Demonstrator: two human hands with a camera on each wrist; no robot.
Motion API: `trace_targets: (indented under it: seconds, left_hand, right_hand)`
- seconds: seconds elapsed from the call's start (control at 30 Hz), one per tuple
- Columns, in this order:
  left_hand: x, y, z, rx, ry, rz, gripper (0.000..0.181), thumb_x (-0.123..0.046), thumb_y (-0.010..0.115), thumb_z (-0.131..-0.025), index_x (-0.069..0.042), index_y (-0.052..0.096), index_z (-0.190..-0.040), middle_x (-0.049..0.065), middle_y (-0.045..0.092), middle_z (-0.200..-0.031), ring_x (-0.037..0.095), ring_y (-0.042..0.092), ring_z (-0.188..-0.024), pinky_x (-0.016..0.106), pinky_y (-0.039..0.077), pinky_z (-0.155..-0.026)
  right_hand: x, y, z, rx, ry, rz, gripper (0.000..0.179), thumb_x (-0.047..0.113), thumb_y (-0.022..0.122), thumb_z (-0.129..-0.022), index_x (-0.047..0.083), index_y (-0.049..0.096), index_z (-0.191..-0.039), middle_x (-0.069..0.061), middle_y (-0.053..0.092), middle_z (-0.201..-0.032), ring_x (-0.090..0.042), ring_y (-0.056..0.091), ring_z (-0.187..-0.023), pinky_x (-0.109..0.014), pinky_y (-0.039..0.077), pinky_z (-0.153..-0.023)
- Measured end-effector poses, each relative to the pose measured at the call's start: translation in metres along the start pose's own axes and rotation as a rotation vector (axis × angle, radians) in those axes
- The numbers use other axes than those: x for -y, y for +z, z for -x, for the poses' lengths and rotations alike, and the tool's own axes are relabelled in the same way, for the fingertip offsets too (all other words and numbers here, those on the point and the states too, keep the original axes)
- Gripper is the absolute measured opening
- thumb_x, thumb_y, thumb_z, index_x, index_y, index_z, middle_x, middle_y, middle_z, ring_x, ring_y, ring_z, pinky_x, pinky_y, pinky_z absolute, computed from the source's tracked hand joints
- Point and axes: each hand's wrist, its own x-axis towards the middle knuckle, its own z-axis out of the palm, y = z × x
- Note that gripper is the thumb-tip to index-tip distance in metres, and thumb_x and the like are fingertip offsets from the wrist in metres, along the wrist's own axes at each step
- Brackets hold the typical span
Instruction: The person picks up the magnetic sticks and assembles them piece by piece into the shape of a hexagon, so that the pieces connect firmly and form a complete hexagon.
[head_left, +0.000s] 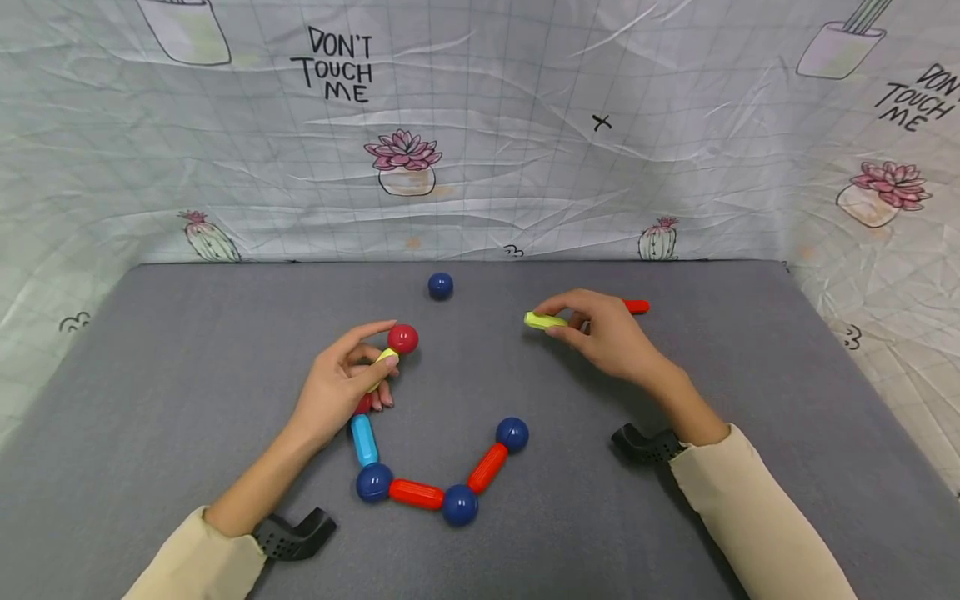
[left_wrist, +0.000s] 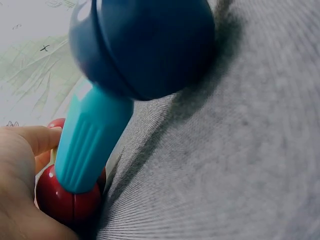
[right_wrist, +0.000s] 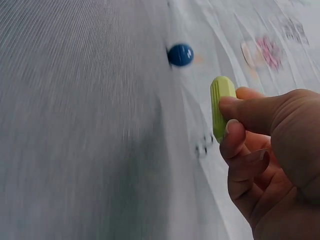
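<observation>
My left hand (head_left: 330,387) pinches a yellow rod (head_left: 386,356) that has a red ball (head_left: 403,338) at its far end. A second red ball (left_wrist: 70,202) sits by the palm, joined to a light blue rod (head_left: 363,440). From there the chain runs through a blue ball (head_left: 374,483), a red rod (head_left: 417,494), another blue ball (head_left: 460,505) and a second red rod (head_left: 487,468) to an end blue ball (head_left: 512,434). My right hand (head_left: 603,333) holds a separate yellow rod (right_wrist: 220,107) between thumb and fingers, above the table.
A loose blue ball (head_left: 440,286) lies near the back of the grey table (head_left: 225,333). Behind the right hand, a red rod (head_left: 637,307) is partly hidden. A printed white cloth (head_left: 487,167) rises along the back and sides. Black wrist mounts (head_left: 296,535) hang under both forearms.
</observation>
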Motion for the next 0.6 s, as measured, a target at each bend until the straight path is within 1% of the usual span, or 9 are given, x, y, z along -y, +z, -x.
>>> trace_targets:
  seconds: [0.3,0.47,0.6]
  left_hand:
    - [0.001,0.0,0.0,-0.007,0.004,0.009,0.045,-0.007,0.061,-0.095,-0.007,0.049,-0.138,0.028,0.057,-0.089,0.03,0.061,-0.055,0.033,0.052,-0.05]
    - [0.003,-0.001,0.001,-0.012,0.001,0.007,0.044,-0.008,0.061,-0.095,-0.007,0.05,-0.137,0.028,0.057,-0.088,0.029,0.061,-0.056,0.033,0.052,-0.05]
    - [0.002,-0.001,0.001,-0.011,-0.004,0.004,0.044,-0.009,0.061,-0.095,-0.008,0.05,-0.137,0.027,0.057,-0.089,0.03,0.061,-0.056,0.034,0.052,-0.05]
  right_hand:
    - [0.03,0.027,-0.026,0.092,-0.06,-0.06,0.026,0.01,0.072,-0.087,0.017,0.07,-0.112,0.002,0.065,-0.108,-0.011,0.057,-0.072,-0.031,0.047,-0.062]
    - [0.043,0.039,-0.037,0.129,-0.099,-0.063,0.026,0.009,0.071,-0.087,0.016,0.07,-0.112,0.003,0.065,-0.107,-0.011,0.056,-0.072,-0.029,0.048,-0.064]
    - [0.05,0.046,-0.042,0.158,-0.113,-0.06,0.027,0.008,0.071,-0.087,0.016,0.07,-0.112,0.003,0.065,-0.106,-0.011,0.055,-0.071,-0.028,0.048,-0.063]
